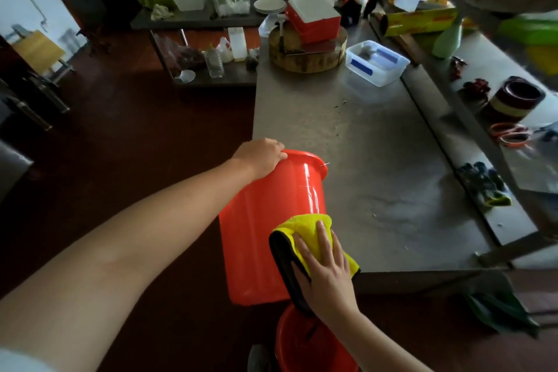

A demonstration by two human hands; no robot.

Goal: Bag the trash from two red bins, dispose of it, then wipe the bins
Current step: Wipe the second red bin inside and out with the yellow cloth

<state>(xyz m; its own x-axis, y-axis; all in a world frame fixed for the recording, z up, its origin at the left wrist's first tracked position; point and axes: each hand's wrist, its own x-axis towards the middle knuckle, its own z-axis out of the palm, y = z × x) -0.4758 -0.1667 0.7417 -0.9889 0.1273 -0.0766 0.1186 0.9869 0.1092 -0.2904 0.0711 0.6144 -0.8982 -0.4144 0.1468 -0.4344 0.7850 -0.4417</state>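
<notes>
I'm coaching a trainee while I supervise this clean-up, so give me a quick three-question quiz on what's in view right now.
1. True or false: the right hand grips the rim of the tilted red bin.
2. Which part of that bin is the yellow cloth pressed against? A) the inner wall B) the outer side wall C) the rim
3. Fill in: the second red bin sits ___ the tilted one (above/below).

Key: 1) False: the left hand grips the rim, while the right hand presses the cloth with flat fingers. 2) B. 3) below.
</notes>
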